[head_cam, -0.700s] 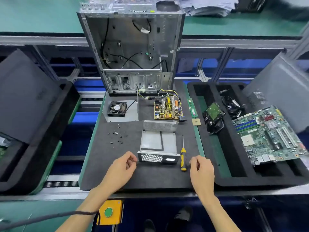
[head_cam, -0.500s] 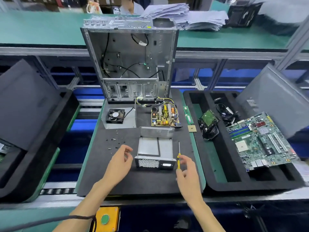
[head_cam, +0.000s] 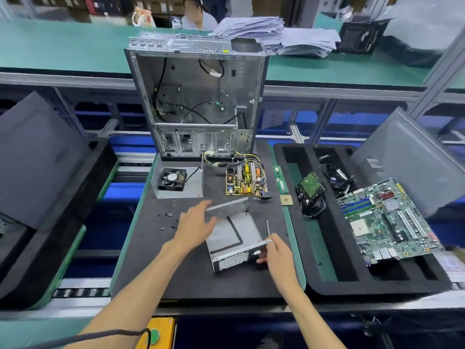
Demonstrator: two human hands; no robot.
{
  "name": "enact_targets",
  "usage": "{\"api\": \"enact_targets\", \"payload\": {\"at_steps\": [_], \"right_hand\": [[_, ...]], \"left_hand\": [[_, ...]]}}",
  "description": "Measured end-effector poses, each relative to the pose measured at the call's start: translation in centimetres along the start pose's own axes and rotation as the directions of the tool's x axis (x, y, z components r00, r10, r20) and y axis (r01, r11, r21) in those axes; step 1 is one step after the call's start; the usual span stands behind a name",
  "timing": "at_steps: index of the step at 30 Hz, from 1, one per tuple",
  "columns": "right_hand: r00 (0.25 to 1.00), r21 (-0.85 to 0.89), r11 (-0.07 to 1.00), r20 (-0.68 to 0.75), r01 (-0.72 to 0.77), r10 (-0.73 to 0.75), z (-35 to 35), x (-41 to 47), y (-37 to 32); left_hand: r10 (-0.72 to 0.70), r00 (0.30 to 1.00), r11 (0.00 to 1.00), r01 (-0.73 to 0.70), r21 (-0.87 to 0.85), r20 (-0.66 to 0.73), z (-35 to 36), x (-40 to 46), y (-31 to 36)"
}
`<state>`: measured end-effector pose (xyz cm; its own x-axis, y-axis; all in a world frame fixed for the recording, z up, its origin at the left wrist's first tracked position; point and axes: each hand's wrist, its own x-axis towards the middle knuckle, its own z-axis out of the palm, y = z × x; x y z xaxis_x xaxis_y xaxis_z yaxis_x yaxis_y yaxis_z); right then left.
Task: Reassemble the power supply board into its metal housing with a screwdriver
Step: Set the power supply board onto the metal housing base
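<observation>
1. One metal housing (head_cam: pixel 232 238) lies askew on the tabletop (head_cam: pixel 176 278).
2. Left hand (head_cam: pixel 198 226), fingers spread, touches its rear wall.
3. Right hand (head_cam: pixel 275 253) pinches its front corner.
4. One power supply board (head_cam: pixel 244 181) lies beyond; one screwdriver (head_cam: pixel 267 226) just beside.

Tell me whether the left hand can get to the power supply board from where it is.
Probably yes. The left hand rests on the metal housing, and the power supply board lies just beyond it on the mat, with only the housing's raised wall to pass over.
</observation>
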<state>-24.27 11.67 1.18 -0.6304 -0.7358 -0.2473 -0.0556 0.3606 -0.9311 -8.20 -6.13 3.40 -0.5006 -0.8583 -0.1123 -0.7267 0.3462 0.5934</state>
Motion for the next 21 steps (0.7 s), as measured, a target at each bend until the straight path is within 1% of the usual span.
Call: {"api": "enact_targets", "payload": {"at_steps": [3,7,10,14,18,21], "right_hand": [[1.000,0.014,1.000,-0.018,0.005,-0.004,0.0,1.3,-0.1],[0.999,0.007,1.000,-0.042,0.016,-0.015,0.4,2.5,-0.8],[0.999,-0.007,0.999,-0.011,0.042,-0.042,0.9,3.1,-1.4],[0.997,-0.035,0.997,0.022,0.068,-0.067,1.8,3.9,-2.0],[0.996,-0.076,0.994,0.019,0.084,-0.082,2.5,4.6,-2.7],[0.995,-0.142,0.985,0.027,0.100,-0.097,2.4,5.1,-3.0]], "left_hand": [[0.011,1.000,1.000,-0.011,-0.005,-0.022,-0.2,-0.4,-0.7],[-0.038,0.999,0.999,0.037,-0.024,-0.039,-0.6,-1.9,-1.7],[-0.079,0.997,0.994,0.078,-0.076,-0.015,-0.6,-3.2,-2.4],[-0.107,0.994,0.994,0.107,0.005,0.021,-0.1,-4.6,-2.5],[-0.160,0.984,0.987,0.156,0.046,0.076,0.6,-5.4,-1.6],[-0.207,0.973,0.977,0.212,-0.039,0.105,0.6,-5.7,-1.1]]}}
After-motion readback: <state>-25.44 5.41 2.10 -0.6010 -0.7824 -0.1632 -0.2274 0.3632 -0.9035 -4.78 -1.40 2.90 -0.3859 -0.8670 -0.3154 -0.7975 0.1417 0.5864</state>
